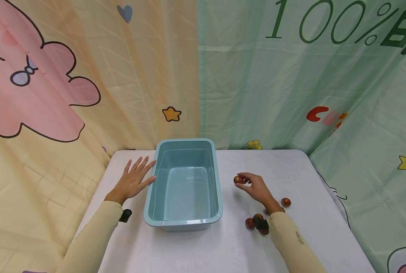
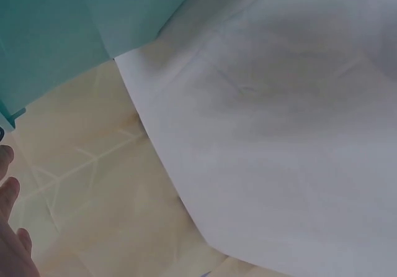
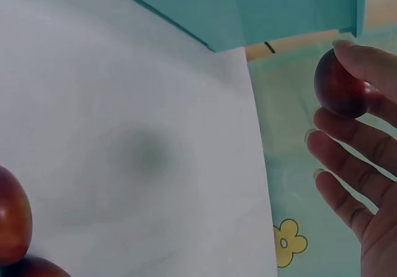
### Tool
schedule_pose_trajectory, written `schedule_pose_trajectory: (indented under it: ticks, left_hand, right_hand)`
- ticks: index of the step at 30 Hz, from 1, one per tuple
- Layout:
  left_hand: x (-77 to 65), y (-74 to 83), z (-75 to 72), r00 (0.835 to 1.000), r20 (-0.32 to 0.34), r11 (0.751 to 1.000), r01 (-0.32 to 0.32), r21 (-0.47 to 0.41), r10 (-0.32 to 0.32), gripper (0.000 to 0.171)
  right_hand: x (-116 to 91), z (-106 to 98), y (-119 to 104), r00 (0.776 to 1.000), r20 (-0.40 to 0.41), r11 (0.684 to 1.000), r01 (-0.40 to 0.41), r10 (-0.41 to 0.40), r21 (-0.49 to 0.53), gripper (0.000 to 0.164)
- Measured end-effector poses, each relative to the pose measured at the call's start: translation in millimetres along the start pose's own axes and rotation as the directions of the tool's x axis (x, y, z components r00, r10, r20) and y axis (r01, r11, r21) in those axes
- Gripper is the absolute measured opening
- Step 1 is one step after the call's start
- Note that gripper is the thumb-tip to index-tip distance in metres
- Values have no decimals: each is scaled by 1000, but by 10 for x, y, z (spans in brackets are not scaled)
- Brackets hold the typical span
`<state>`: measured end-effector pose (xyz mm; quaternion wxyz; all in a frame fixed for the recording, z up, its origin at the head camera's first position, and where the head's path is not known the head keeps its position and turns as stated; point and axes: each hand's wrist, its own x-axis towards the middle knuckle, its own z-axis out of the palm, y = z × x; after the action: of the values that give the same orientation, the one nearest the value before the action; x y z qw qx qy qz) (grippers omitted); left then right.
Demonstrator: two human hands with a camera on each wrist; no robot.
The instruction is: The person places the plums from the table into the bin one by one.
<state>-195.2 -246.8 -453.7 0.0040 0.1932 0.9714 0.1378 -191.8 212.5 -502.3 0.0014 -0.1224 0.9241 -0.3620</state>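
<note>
A light blue plastic basin (image 1: pixel 183 222) stands on the white table with no contents showing inside. My left hand (image 1: pixel 133 183) has its fingers spread and straight, fingertips right at the basin's left rim. To the right of the basin, my right hand (image 1: pixel 257 188) pinches a small dark red round fruit (image 1: pixel 238 179) between thumb and fingers. In the right wrist view this fruit (image 3: pixel 340 86) looks glossy, and the other fingers stand apart from it. A shadow falls on the cloth below the hand.
Several more fruits lie near my right wrist: one fruit (image 1: pixel 286 202) just right of it, and a cluster with a dark red fruit (image 1: pixel 250 223), partly hidden by the black wrist camera (image 1: pixel 261 224). Printed curtains (image 1: pixel 244 83) hang behind the table (image 1: pixel 233 250).
</note>
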Motion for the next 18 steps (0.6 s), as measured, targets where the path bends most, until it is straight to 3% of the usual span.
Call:
schedule_pose_trajectory:
  ticks: [7, 18]
  left_hand:
    - [8, -1, -5, 1000, -5, 1000, -8, 5, 8, 71]
    - [24, -11, -2, 999, 7, 999, -51, -17, 51, 73]
  right_hand:
    - [69, -53, -128, 996, -20, 996, 86, -86, 8, 47]
    - [189, -115, -339, 989, -26, 989, 148, -148, -9, 46]
